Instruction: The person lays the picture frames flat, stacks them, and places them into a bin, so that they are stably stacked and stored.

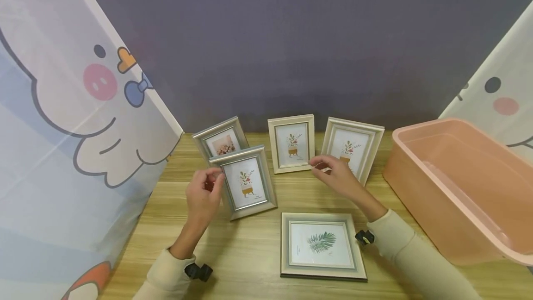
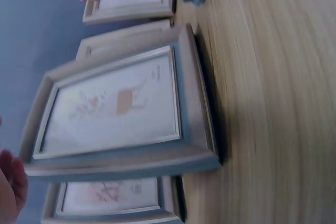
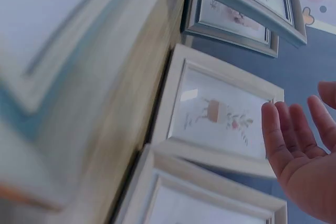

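Note:
My left hand (image 1: 203, 198) is beside the left edge of an upright silver photo frame (image 1: 245, 182) with a potted-plant print. Its fingers are loosely bent and hold nothing; the left wrist view catches only part of this hand (image 2: 11, 187), at the edge. Over at the right, my right hand (image 1: 338, 177) hovers before a cream photo frame (image 1: 372, 147) and covers part of its print. In the right wrist view the fingers of that hand (image 3: 310, 156) are relaxed with nothing in them. A second cream photo frame (image 1: 291, 145) stands between the two hands, farther back.
Behind the silver frame leans another silver frame (image 1: 220, 138) with a flower picture. A frame with a green leaf print (image 1: 320, 244) lies flat near the front of the wooden table (image 1: 250, 253). A pink plastic bin (image 1: 429, 198) stands at the right, and a dark wall (image 1: 291, 45) rises behind.

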